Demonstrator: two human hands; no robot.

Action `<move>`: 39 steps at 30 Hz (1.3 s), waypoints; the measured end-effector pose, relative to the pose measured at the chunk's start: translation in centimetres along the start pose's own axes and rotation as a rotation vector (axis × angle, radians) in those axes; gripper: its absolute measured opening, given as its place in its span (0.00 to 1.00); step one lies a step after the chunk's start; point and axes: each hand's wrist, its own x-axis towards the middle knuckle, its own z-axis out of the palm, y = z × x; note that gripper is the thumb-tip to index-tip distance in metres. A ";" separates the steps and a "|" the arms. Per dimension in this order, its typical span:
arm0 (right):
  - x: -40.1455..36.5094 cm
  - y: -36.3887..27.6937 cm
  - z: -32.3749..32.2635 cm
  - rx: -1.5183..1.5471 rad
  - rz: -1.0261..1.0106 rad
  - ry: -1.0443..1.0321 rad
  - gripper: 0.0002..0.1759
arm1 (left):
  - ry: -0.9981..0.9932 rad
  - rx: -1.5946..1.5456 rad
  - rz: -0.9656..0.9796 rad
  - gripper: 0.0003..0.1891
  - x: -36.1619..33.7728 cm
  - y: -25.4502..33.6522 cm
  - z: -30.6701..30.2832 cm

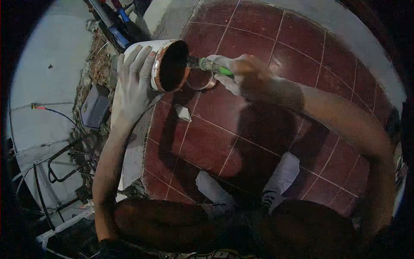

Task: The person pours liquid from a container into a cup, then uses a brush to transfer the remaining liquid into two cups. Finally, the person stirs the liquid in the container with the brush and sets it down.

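A white cylindrical container (160, 44) with a reddish-brown, crusted rim lies tipped on its side, its dark opening facing right. My left hand (137, 73) is wrapped over its left side, fingers spread along the wall. In my right hand (241, 73) is a tool with a green handle (215, 67); my fingers are closed round the handle. The tool's grey blade (193, 62) points left, at the container's rim; whether its tip touches is not clear. Just beyond the blade, a round reddish object with a pale rim (208, 83) sits low on the tiles.
Red floor tiles (211, 138) with pale joints lie below. A small white piece (183, 113) rests on them. At the left are a grey box-like object (95, 106), rubble, cables and a black metal frame (64, 164). Blue-handled tools (118, 36) stand upper left. Two feet in light socks show below.
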 end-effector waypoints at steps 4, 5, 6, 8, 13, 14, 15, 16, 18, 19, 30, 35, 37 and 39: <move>0.5 1.4 0.2 -0.031 -0.057 0.047 0.25 | -0.020 0.025 -0.022 0.61 -0.1 0.1 0.3; 0.7 1.8 0.2 -0.119 -0.103 0.076 0.26 | -0.035 0.051 -0.018 0.60 0.0 0.0 0.5; 0.9 1.4 -0.3 -0.120 -0.104 0.074 0.26 | -0.034 0.051 -0.021 0.60 0.2 0.1 0.6; 1.7 0.1 -1.6 -0.245 -0.028 0.099 0.26 | -0.009 -0.077 0.014 0.58 0.7 0.6 0.4; 2.4 -1.5 -1.5 -0.438 -0.127 0.118 0.22 | -0.070 -0.117 0.035 0.57 1.5 1.3 -0.1; 2.5 -2.0 -1.4 -0.434 -0.209 0.140 0.21 | -0.038 -0.113 0.047 0.57 1.7 1.6 0.2; 2.7 -2.1 -0.9 -0.433 -0.207 0.140 0.21 | -0.008 -0.109 0.060 0.56 1.8 1.8 0.3; 3.0 -2.3 -0.1 -0.515 -0.300 0.198 0.19 | -0.010 -0.112 0.061 0.56 1.9 1.9 0.5; 3.0 -3.1 0.0 -0.625 -0.278 0.082 0.18 | 0.010 -0.062 0.077 0.54 2.2 1.9 0.7; 3.2 -2.5 0.5 -0.624 -0.276 0.080 0.18 | 0.009 -0.065 0.077 0.54 2.0 1.9 0.6; 2.0 -3.3 -1.2 -0.505 -0.221 -0.048 0.27 | 0.054 -0.031 0.054 0.61 0.3 -1.6 0.7; 2.3 -2.4 -1.9 -0.408 -0.214 0.013 0.28 | 0.003 -0.038 0.013 0.61 0.1 -1.1 0.7; 2.9 -2.0 -1.9 -0.318 -0.269 0.101 0.28 | 0.022 -0.104 -0.013 0.61 -0.1 -1.5 0.8; 3.4 -1.9 -1.8 -0.501 -0.294 0.239 0.24 | 0.028 -0.093 -0.002 0.61 0.1 -0.9 0.6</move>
